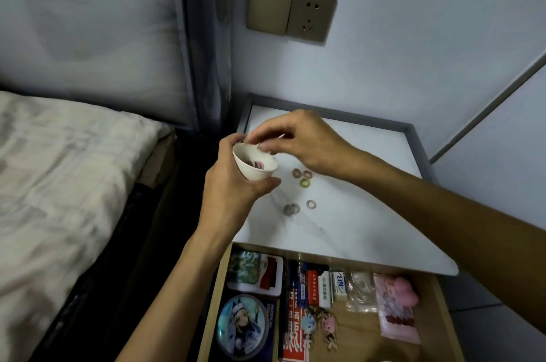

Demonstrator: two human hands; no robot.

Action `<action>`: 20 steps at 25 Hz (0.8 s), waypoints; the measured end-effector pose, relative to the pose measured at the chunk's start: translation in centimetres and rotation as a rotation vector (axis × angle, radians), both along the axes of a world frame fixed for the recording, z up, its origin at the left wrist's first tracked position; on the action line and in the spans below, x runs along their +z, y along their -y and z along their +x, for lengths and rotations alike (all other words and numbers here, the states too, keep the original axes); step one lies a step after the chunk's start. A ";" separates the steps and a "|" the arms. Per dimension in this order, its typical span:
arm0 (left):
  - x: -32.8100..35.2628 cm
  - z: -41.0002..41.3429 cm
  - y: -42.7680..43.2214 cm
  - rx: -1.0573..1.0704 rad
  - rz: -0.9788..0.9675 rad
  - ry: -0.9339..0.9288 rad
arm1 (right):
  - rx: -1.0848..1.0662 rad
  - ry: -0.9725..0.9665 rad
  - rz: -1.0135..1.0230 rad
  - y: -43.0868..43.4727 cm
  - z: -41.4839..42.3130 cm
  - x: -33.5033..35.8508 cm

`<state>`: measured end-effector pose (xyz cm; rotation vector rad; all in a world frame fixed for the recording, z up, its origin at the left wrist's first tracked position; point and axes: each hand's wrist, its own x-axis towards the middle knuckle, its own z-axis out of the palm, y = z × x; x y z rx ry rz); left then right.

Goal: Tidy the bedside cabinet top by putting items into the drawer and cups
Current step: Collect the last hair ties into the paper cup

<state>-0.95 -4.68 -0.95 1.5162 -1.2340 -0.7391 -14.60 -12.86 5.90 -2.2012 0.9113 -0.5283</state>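
Presently the left hand (pixel 233 184) is gripping the tilted white cup (pixel 255 168) for loading; the right hand (pixel 298 140) is bunching its fingertips over the rim, whether pinching anything being indiscernible; loose rings (pixel 304 182) are lying just right of the cup.

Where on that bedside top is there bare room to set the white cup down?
The white marble top is bare back right along its grey rim, and in front by the open wooden drawer. Small coloured rings crowd the middle; the drawer is packed.

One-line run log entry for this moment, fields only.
left hand: holds white cup | right hand: fingertips over cup rim | cabinet top: small rings lying loose | drawer: open
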 end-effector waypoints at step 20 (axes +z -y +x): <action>-0.3 1.7 0.1 0.057 0.015 0.005 | -0.355 -0.189 0.046 2.7 -3.8 -7.4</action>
